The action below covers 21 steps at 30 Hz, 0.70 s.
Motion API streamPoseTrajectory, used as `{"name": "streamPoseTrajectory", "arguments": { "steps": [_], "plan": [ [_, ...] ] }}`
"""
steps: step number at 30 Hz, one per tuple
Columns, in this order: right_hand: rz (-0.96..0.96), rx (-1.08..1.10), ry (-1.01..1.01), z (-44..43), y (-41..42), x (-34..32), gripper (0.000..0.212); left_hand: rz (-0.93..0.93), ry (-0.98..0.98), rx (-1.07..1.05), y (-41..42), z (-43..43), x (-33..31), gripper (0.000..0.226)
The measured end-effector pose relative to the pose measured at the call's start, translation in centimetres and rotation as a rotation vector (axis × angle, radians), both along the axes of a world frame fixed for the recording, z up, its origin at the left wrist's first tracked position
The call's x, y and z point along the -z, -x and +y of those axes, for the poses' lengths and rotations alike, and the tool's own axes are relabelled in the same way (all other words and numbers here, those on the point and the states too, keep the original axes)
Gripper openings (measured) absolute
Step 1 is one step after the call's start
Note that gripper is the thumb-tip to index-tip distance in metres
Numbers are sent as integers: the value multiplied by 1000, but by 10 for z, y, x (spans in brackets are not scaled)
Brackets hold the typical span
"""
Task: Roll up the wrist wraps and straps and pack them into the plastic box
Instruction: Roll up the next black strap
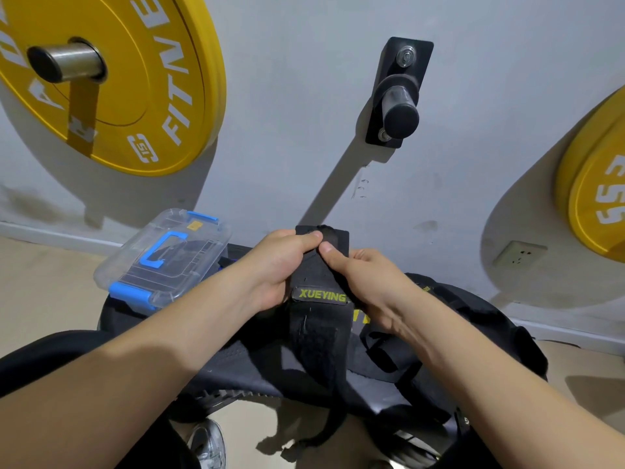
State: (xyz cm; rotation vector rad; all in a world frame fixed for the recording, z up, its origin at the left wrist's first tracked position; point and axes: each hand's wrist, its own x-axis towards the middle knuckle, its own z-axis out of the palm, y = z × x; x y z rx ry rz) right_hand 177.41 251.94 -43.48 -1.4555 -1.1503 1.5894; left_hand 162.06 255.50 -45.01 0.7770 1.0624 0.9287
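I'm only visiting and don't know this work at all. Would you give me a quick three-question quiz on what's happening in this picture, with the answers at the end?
1. True or false: the clear plastic box has its lid on.
2. Which grips the black wrist wrap? A) the left hand only; B) the right hand only; C) both hands.
3. What word is printed on the wrap's label?

Key: 1 true; 2 C; 3 XUEYING.
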Motion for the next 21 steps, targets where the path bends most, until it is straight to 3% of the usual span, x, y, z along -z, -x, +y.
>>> {"name": "streamPoseTrajectory", "arguments": {
  "steps": [4, 10, 11, 13, 15, 18, 19, 21],
  "plan": [
    [-72, -11, -117, 2, -1, 0, 20, 76, -16, -21, 8, 8, -1, 20],
    [-318, -62, -243, 3, 2, -2, 45, 254, -31, -68, 13, 13, -5, 22],
    [-334, -63, -246, 3, 1, -2, 48, 361, -74, -104, 14, 12, -5, 27],
    [-379, -66, -248, 4, -2, -3, 50, 757, -268, -153, 19, 12, -4, 35],
    [-444, -44, -246, 6, -6, -3, 53, 1027, -534, -14, 28, 10, -8, 40],
    [-427, -6, -240, 8, -8, -5, 54, 895, -803, 431, 33, 5, -17, 71],
    [-396, 15, -238, 8, -8, -6, 53, 831, -852, 503, 31, 3, -19, 72],
    [-296, 80, -238, 8, -8, -9, 52, 749, -882, 441, 24, 1, -21, 64]
  ]
}}
